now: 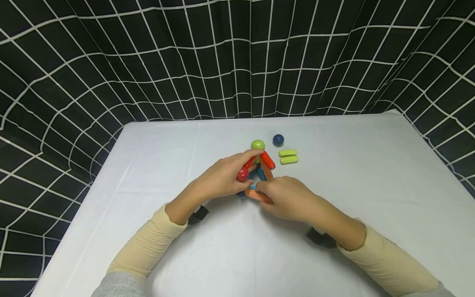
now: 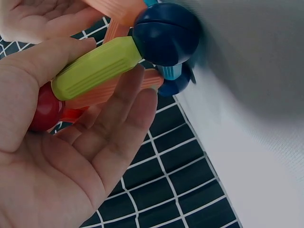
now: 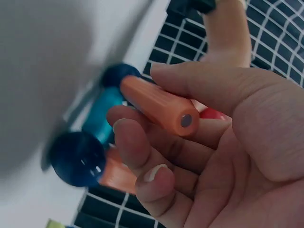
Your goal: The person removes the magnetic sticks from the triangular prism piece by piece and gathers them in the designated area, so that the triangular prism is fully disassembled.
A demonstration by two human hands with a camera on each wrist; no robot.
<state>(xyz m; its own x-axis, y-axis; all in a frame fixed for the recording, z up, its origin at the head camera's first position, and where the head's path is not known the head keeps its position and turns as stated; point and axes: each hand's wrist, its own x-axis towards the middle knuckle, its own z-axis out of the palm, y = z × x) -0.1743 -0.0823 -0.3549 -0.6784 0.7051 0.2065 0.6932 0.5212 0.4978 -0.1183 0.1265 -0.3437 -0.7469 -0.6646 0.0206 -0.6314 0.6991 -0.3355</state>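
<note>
My left hand [image 1: 226,175] holds a toy frame of coloured rods and balls from its left side. In the left wrist view its thumb and fingers grip a lime-green rod [image 2: 97,69] between a red ball [image 2: 47,109] and a dark blue ball [image 2: 166,34]. My right hand [image 1: 287,198], at the frame's near right, pinches an orange rod [image 3: 156,104]. One end of that rod is free and shows a grey disc; the other meets a dark blue ball [image 3: 118,75]. A light blue rod [image 3: 99,114] runs low along the frame. Red rods [image 1: 268,160] angle across the top.
Behind the frame is a lime-green ball [image 1: 257,144]; whether it is attached is unclear. A dark blue ball [image 1: 278,140] and two lime-green rods [image 1: 288,160] lie loose to the right on the white tabletop [image 1: 185,255]. A black gridded curtain [image 1: 237,62] surrounds the table.
</note>
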